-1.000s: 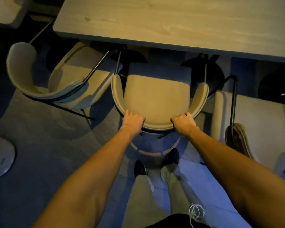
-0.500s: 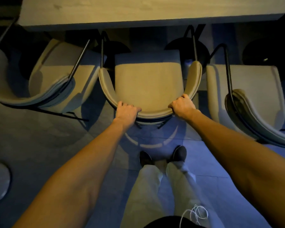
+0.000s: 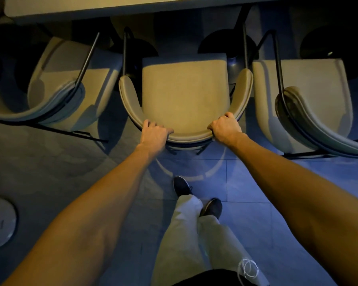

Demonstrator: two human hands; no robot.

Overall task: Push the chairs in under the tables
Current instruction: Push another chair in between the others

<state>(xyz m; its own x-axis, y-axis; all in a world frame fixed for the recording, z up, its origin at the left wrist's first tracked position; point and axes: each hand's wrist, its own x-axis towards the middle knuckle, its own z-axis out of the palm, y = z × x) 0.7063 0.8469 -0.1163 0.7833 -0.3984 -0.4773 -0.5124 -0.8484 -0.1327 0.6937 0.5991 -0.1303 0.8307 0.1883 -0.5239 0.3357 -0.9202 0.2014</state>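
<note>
Both hands (image 3: 154,134) grip chair (image 3: 184,93) backrest

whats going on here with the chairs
A person stands behind the middle chair, with the left hand and right hand gripping the top of its curved backrest. It faces the table, its seat not under the edge. Another chair sits on each side: left chair, right chair.

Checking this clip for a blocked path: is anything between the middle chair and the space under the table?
Possibly. Both hands, left hand and right hand, grip the middle chair backrest. Ahead of it, dark round table bases stand beneath the table edge, near the chair's front corners. The seat's front seems to aim between them.
</note>
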